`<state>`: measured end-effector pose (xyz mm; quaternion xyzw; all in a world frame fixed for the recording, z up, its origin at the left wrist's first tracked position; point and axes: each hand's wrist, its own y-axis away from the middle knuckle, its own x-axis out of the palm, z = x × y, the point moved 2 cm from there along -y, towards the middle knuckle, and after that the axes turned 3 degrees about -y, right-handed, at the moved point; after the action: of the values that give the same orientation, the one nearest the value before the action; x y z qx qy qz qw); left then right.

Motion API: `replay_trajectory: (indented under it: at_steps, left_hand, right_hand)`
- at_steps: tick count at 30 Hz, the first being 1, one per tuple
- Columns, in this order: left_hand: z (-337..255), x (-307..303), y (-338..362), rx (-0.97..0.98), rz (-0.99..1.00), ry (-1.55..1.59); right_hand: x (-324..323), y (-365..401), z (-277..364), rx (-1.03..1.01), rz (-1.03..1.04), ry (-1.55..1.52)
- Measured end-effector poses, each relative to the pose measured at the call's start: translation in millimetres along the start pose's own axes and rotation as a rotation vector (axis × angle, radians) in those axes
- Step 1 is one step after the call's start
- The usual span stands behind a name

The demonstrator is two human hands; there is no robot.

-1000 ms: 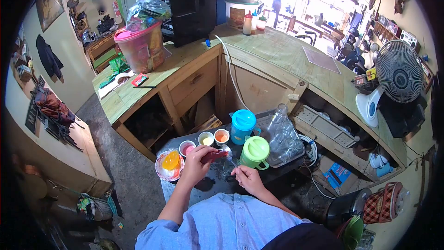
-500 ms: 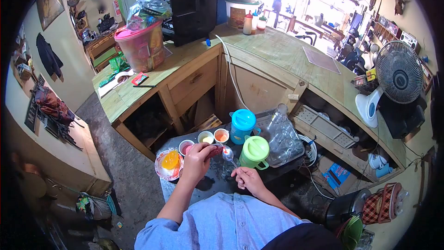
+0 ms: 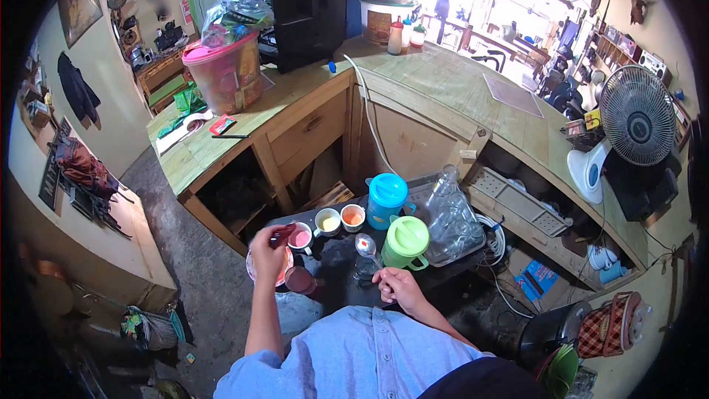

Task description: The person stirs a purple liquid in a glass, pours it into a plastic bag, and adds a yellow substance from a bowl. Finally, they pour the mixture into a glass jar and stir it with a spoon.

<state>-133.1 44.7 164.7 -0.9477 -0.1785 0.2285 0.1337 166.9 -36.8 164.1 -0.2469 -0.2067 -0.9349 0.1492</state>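
My left hand is over the patterned bowl, its fingers closed around a small dark red thing whose kind I cannot make out. The hand hides most of the bowl. A metal spoon is held by its handle in my right hand, with a little red and white on its bowl. Beside my left hand stands a cup of pink contents. Next to it are a cup with pale yellow contents and one with orange contents. A dark reddish-brown container is near my left wrist.
A blue lidded pitcher and a green lidded pitcher stand right of the cups. A tray of clear glassware lies beyond them. The wooden counter curves around the small dark table.
My left hand has moved left, from beside the spoon to over the bowl, and now covers the yellow thing in it. The reddish-brown container now shows. My right hand has barely moved.
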Motion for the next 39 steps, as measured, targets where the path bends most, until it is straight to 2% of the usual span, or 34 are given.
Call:
replay_trajectory:
  at_steps: [1,2,4,6,9,10,11,14,15,18,20,23,25,29,31,35,38,39]
  left_hand:
    - [26,-11,-1,0.164,-0.105,-0.199]
    - [42,-19,2,0.134,-0.135,-0.220]
    - [95,-27,11,-0.078,-0.112,-0.113]
    - [124,-35,21,-0.122,-0.073,-0.081]
    - [135,-35,35,-0.166,-0.033,-0.012]
    - [133,-35,38,-0.164,-0.034,0.025]
    - [129,-36,42,-0.102,-0.026,-0.139]
    - [125,-31,50,-0.129,0.025,-0.230]
    - [144,-27,55,-0.121,0.033,-0.200]
    - [142,-20,60,-0.079,0.049,-0.179]
    - [146,-17,62,-0.117,0.073,-0.107]
    - [135,-20,59,-0.136,0.097,-0.227]
    - [132,-21,56,-0.070,0.126,-0.343]
    - [129,-23,53,-0.069,0.096,-0.414]
    - [125,-25,58,-0.192,0.079,-0.553]
    - [109,-29,66,-0.324,0.138,-0.628]
    - [85,-26,63,-0.248,0.080,-0.666]
    - [72,-25,60,-0.067,-0.051,-0.580]
  right_hand:
    - [-2,1,-2,0.005,0.001,-0.002]
    - [-5,1,-3,0.002,-0.008,-0.018]
    - [-10,0,-6,-0.003,-0.015,-0.036]
    - [-12,-1,-8,0.009,-0.040,-0.029]
    - [-13,-3,-9,0.020,-0.042,-0.034]
    - [-13,-4,-9,0.019,-0.040,-0.034]
    - [-13,-5,-9,0.019,-0.039,-0.033]
    - [-12,-6,-9,0.019,-0.042,-0.034]
    - [-12,-6,-9,0.022,-0.044,-0.036]
    - [-13,-5,-9,0.026,-0.051,-0.034]
    - [-14,-2,-10,0.028,-0.064,-0.034]
    - [-17,0,-11,0.025,-0.084,-0.039]
    - [-20,2,-12,0.019,-0.092,-0.043]
    - [-23,3,-13,0.006,-0.102,-0.046]
    - [-23,5,-13,-0.004,-0.107,-0.043]
    - [-24,7,-18,0.026,-0.116,-0.024]
    - [-28,6,-22,0.041,-0.121,-0.019]
    - [-28,6,-23,0.051,-0.125,-0.019]
